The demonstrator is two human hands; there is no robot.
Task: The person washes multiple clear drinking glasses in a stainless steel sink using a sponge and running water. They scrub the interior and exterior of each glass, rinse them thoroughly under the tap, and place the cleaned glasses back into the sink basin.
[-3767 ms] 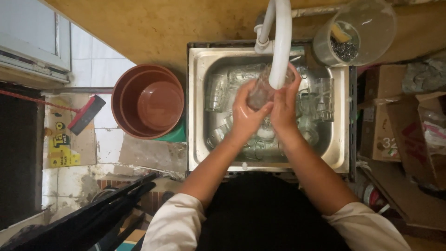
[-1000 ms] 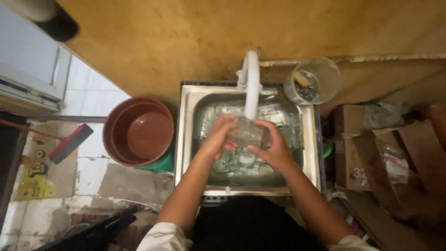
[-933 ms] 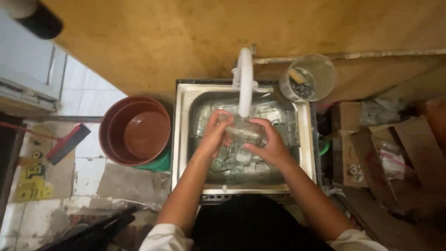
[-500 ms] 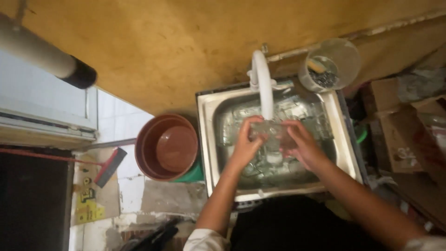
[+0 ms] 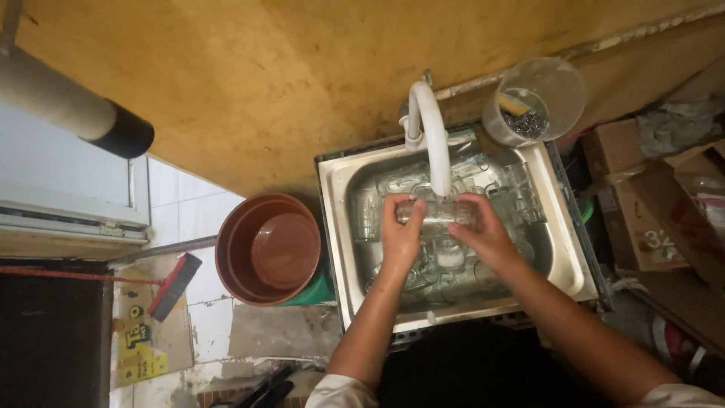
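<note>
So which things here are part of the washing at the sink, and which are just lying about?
In use:
left hand and right hand, both gripping a clear glass
white tap spout above it
steel sink full of more clear glasses

Lying about:
brown plastic basins
clear tub holding a scourer
cardboard boxes
red broom head

The clear drinking glass (image 5: 436,212) lies on its side between my left hand (image 5: 400,238) and my right hand (image 5: 483,234), gripped at both ends, just under the white tap spout (image 5: 432,136), above the glasses in the steel sink (image 5: 336,189).
</note>
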